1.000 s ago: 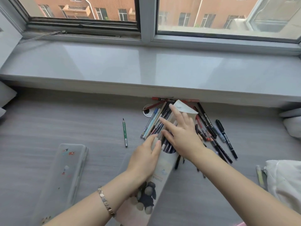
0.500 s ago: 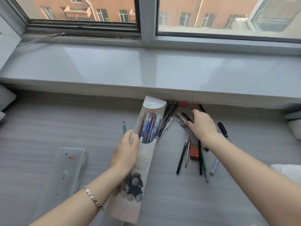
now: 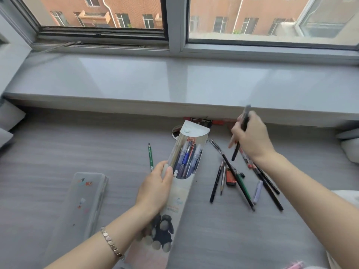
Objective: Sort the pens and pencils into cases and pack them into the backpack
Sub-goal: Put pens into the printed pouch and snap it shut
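Note:
My left hand (image 3: 156, 186) grips a long printed pen case (image 3: 175, 193) by its left edge, tilted up off the desk, flap open at the far end. Several blue and grey pens (image 3: 185, 160) show through its clear window. My right hand (image 3: 251, 139) is raised above the desk and holds a black pen (image 3: 241, 133) almost upright. Below it lie several loose pens and pencils (image 3: 239, 183), a small red-and-black box (image 3: 231, 176) and a lilac pen (image 3: 258, 192). A green pencil (image 3: 150, 157) lies alone left of the case.
A frosted clear pencil box (image 3: 81, 206) lies shut at the left on the grey desk (image 3: 58, 152). A wide grey windowsill (image 3: 174, 84) overhangs the desk's far edge, with red items (image 3: 219, 121) under it. White fabric (image 3: 345, 197) shows at the right edge.
My left hand has lifted the case with pens inside. My right hand left the pile near the sill and rose with a black pen in its fingers.

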The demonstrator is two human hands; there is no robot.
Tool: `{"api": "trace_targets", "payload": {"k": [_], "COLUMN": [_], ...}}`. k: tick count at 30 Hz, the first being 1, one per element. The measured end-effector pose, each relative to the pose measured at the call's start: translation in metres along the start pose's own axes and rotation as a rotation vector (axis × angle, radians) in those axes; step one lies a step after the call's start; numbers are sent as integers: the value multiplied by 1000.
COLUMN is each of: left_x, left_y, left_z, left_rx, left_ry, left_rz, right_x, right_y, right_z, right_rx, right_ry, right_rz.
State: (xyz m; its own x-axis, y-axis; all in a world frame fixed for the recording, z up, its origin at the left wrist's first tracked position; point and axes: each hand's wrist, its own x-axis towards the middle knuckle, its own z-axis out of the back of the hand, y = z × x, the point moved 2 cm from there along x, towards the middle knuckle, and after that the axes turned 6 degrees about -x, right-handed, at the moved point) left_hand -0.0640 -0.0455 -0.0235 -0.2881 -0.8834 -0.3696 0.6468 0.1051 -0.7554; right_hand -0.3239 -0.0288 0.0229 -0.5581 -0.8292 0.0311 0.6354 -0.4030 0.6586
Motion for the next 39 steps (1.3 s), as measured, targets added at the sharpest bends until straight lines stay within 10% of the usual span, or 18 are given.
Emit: {"api": "trace_targets", "payload": {"k": [4, 14, 23, 31, 34, 39], "left_x": [-6, -23, -26, -26, -15, 6], "left_y": [-3, -20, -22, -22, -23, -29], "left_z": [-7, -17, -24, -31, -33, -32], "left_rx": [5, 42, 7, -70, -47, -20], "left_ry": [76, 119, 112, 126, 117, 58], "left_rz": [-14, -137, -145, -111, -86, -33], "right_x": [-20, -75, -78, -81, -69, -10], "right_y": [35, 34, 19, 12, 9, -31], "right_z": [36, 2, -6, -25, -19, -4], "right_rx": [336, 608, 224, -363, -205, -163], "right_ry": [-58, 547, 51, 233, 252, -75], "right_rz": [137, -95, 79, 437, 509, 39]}}
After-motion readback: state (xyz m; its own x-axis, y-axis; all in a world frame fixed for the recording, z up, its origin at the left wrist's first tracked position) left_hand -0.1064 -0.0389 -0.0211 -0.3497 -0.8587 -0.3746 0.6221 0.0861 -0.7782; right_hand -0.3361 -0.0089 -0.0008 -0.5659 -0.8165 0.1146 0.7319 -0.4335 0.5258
